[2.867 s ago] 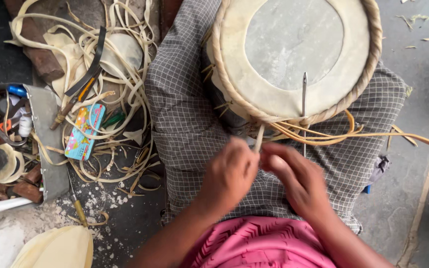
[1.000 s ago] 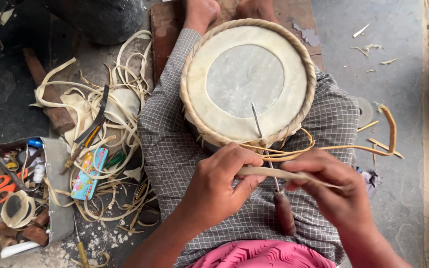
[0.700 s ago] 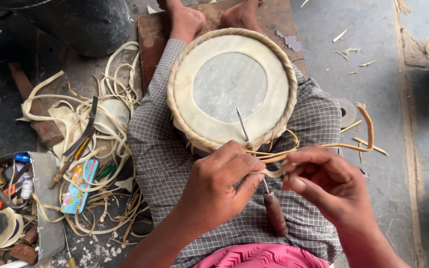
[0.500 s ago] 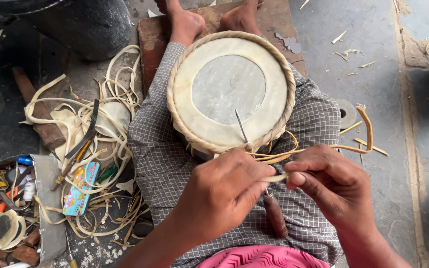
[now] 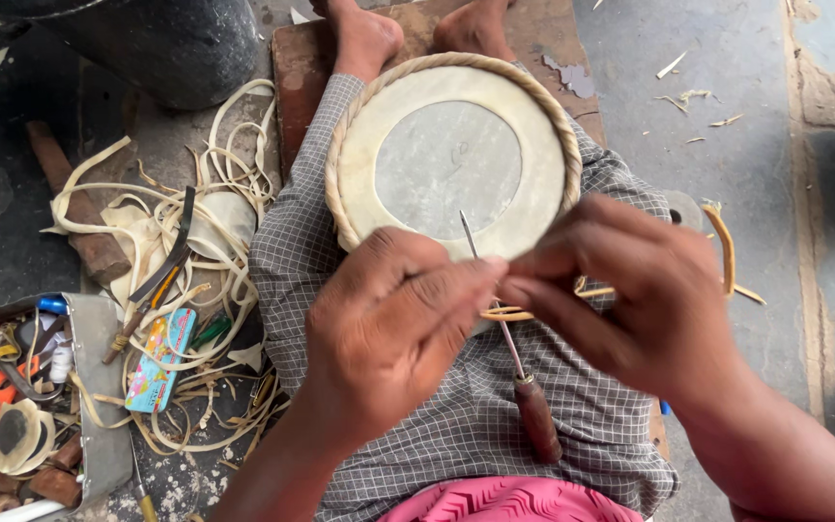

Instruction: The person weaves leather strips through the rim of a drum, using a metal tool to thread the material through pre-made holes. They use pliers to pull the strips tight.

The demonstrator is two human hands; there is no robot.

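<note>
A: Hands, two of them, are meeting over the lap: the left hand and the right hand, fingertips pinching together on one pale strip.

B: Which way is that strip running?

A: It is lying roughly left to right, trailing out rightward past the right hand. Both grips are closing tight on it.

B: And the tool?

A: One awl is resting on the checked cloth, wooden handle near, metal tip pointing far toward the single round drum head. A heap of loose strips is lying left, beside one tool tray.
</note>
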